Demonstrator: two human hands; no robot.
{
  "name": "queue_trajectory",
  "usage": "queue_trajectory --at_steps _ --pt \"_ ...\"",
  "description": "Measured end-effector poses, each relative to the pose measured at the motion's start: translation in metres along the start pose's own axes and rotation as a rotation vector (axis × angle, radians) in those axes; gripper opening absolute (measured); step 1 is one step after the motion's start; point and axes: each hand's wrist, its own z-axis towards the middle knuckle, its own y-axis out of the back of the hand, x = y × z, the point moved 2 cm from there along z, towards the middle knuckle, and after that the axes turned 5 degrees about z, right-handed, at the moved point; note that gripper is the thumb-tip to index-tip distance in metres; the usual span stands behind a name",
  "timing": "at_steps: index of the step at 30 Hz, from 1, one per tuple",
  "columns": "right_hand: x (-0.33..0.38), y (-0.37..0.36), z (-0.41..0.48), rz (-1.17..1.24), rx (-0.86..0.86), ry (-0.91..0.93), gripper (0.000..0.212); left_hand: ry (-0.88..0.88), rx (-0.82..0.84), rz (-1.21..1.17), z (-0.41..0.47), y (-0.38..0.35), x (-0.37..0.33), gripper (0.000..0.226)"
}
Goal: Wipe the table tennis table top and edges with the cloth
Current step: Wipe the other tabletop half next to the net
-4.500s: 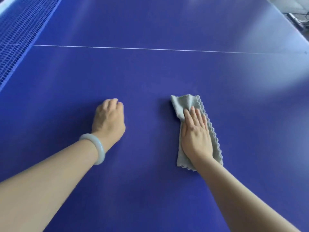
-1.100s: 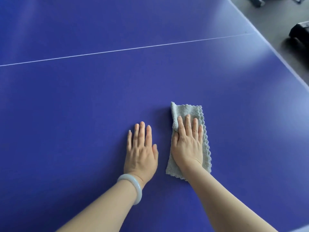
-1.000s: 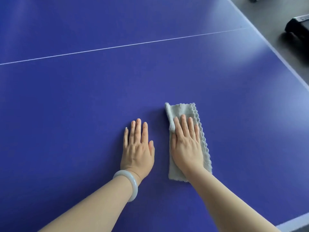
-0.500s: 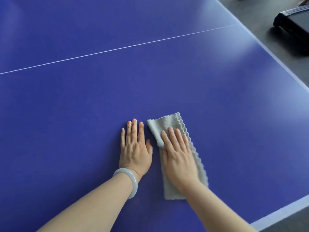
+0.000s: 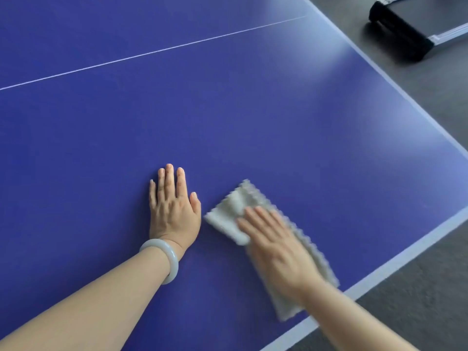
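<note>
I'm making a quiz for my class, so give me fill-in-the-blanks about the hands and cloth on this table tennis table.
The right hand presses flat on the ____.
The left hand lies palm ____ on the table.
The bracelet sits on the ____ wrist.
Missing words: cloth, down, left.

Bare left forearm (image 5: 88,310), bare right forearm (image 5: 354,317), smooth glossy milky-white rounded stone-like bangle (image 5: 172,259) on left wrist, thick round section, left hand (image 5: 174,211) with short plain fingernails, right hand (image 5: 276,249) blurred, detail unreadable
</note>
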Motion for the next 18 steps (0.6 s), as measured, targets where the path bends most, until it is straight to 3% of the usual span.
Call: queue_trajectory --at_steps 1,3,6,8,10,12,15,18 --pt "-0.03 0.016 -0.005 -0.041 -0.037 -0.061 0.056 -0.004 0.001 0.007 0.0 0.0 -0.001 0.062" --pt "-0.082 0.046 -0.003 -0.071 -0.149 -0.38 0.057 -0.004 0.005 0.023 0.0 0.001 -0.003 0.062" --pt "-0.08 0.04 0.022 -0.038 -0.316 -0.838 0.057 -0.001 -0.006 0.015 0.0 0.001 -0.006 0.062" --pt "-0.034 0.007 0.032 -0.055 -0.343 -0.711 0.064 -0.008 -0.002 0.02 0.0 0.002 -0.007 0.061" --pt "0.015 -0.022 0.027 -0.046 -0.232 -0.359 0.061 -0.005 0.017 0.015 0.0 0.003 -0.007 0.061" --pt "0.03 -0.028 0.017 -0.05 -0.097 -0.128 0.053 0.002 0.049 0.02 0.001 0.006 -0.007 0.06" --pt "0.008 -0.011 0.011 -0.054 -0.06 -0.082 0.05 -0.027 0.068 0.006 0.007 0.017 -0.026 0.053" --pt "-0.02 0.005 0.006 -0.02 -0.073 -0.156 0.05 -0.244 0.056 -0.019 0.014 0.022 -0.082 0.05"
